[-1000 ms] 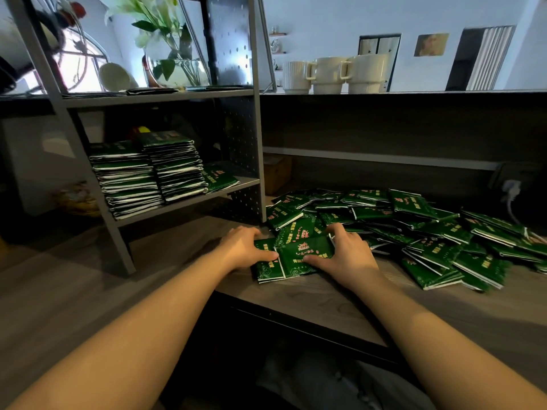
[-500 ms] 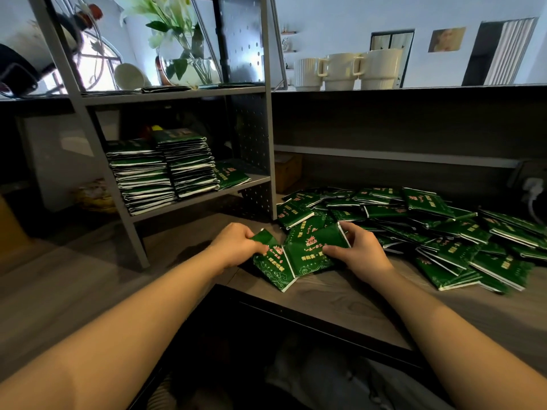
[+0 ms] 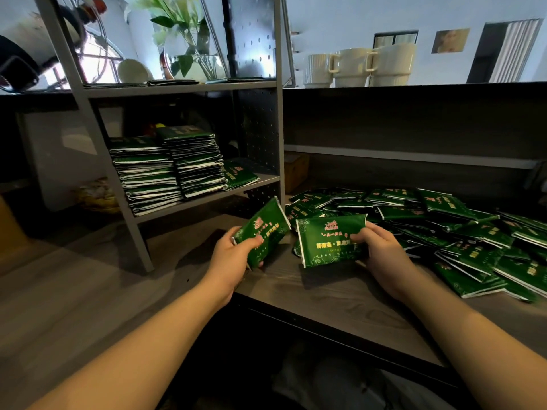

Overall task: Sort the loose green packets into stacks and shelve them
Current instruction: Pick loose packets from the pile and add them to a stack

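Packets [image 3: 429, 220] litter the tabletop [image 3: 340, 291] at right; left hand [image 3: 233, 258] and right hand [image 3: 381, 253] each grip 1 packet.

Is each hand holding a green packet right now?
Yes, the left hand grips one tilted green packet and the right hand grips another packet.
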Demonstrator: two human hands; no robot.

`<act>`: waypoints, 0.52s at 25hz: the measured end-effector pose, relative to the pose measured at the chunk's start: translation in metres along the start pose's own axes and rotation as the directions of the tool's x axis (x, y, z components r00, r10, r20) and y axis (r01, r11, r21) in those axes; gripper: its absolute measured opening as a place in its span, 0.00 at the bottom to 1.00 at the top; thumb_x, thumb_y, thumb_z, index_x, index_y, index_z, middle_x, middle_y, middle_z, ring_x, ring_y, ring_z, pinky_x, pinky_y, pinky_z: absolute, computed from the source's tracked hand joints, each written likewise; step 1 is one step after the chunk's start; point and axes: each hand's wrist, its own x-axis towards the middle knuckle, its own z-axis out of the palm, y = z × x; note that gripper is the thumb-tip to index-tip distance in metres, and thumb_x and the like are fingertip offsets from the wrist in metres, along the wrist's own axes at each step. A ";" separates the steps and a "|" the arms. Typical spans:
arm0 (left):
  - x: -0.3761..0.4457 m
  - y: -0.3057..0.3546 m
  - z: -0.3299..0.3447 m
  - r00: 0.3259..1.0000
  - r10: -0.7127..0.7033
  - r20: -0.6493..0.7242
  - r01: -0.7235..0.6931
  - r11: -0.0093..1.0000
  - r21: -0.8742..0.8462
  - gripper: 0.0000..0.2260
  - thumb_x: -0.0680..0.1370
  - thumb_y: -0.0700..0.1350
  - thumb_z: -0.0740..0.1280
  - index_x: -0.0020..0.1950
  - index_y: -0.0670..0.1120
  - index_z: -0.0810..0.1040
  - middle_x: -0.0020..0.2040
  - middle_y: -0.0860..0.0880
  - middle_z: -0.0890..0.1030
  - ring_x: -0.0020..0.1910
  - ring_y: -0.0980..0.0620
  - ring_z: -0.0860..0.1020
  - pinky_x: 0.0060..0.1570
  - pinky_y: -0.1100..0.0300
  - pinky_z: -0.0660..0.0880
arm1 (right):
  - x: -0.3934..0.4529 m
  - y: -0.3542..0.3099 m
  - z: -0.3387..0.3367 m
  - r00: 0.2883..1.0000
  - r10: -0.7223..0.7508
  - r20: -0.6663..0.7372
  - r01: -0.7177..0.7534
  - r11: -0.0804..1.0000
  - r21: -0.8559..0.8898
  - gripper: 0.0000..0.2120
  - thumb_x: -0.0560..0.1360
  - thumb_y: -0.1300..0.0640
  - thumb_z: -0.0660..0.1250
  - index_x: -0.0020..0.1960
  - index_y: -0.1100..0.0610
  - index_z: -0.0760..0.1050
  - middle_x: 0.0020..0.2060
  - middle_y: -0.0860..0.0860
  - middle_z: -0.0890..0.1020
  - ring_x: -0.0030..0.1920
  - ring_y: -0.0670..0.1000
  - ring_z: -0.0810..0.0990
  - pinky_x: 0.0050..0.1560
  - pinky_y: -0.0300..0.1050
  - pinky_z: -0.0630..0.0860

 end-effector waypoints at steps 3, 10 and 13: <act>-0.006 -0.005 0.004 0.983 0.098 0.152 -0.125 0.976 0.178 0.05 0.82 0.44 0.67 0.54 0.47 0.82 0.51 0.44 0.86 0.51 0.46 0.84 0.55 0.51 0.79 | -0.005 0.001 0.002 0.986 -0.048 0.157 0.058 0.996 -0.062 0.11 0.75 0.68 0.68 0.56 0.61 0.80 0.50 0.56 0.86 0.53 0.55 0.83 0.55 0.50 0.79; -0.012 -0.004 0.006 0.969 0.125 0.212 -0.175 0.955 0.238 0.12 0.81 0.54 0.65 0.57 0.48 0.81 0.52 0.50 0.86 0.55 0.51 0.83 0.58 0.52 0.78 | -0.007 0.007 0.008 0.964 -0.163 0.211 0.234 0.896 -0.377 0.09 0.69 0.63 0.78 0.46 0.55 0.81 0.36 0.48 0.85 0.38 0.43 0.83 0.38 0.35 0.78; -0.013 -0.004 0.005 0.944 0.146 0.296 -0.236 0.925 0.297 0.16 0.73 0.53 0.75 0.57 0.49 0.79 0.50 0.48 0.85 0.50 0.51 0.84 0.50 0.57 0.82 | -0.009 0.011 0.013 0.957 -0.173 0.235 0.268 0.840 -0.471 0.10 0.68 0.59 0.79 0.44 0.51 0.79 0.37 0.51 0.84 0.37 0.46 0.83 0.38 0.41 0.80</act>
